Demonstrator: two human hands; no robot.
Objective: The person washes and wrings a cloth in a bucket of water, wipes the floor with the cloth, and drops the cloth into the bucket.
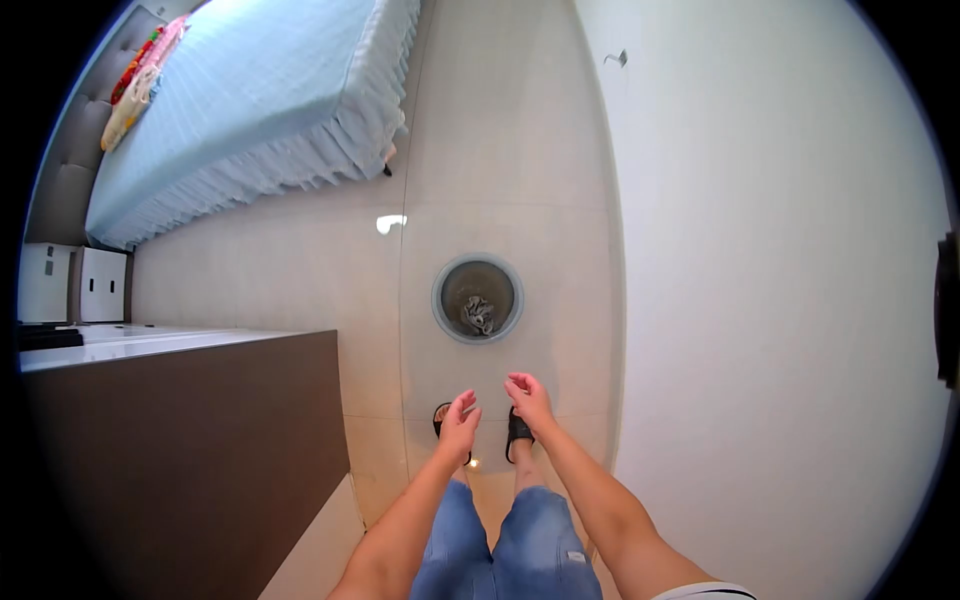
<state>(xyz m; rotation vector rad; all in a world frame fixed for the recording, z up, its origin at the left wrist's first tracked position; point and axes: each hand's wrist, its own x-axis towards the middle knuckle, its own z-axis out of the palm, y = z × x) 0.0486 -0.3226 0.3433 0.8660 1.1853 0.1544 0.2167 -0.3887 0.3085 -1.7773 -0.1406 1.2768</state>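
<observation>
On the floor ahead of my feet stands a round grey-blue bucket (438, 312). Murky water seems to fill part of it, and a crumpled grey cloth (478, 315) lies inside toward its near side. My left hand (461, 420) hangs in the air on the near side of the bucket, fingers apart and holding nothing. Level with it, my right hand (528, 397) is also raised, its fingers loosely curved and apart, with nothing in them. Neither hand touches the bucket or the cloth.
A bed with a pale blue frilled cover (270, 90) stands at the far left. A dark brown cabinet side (190, 450) rises near left, and a white wall (760, 280) runs along the right. Pale tiles (510, 120) cover the floor; black sandals (519, 428) are on my feet.
</observation>
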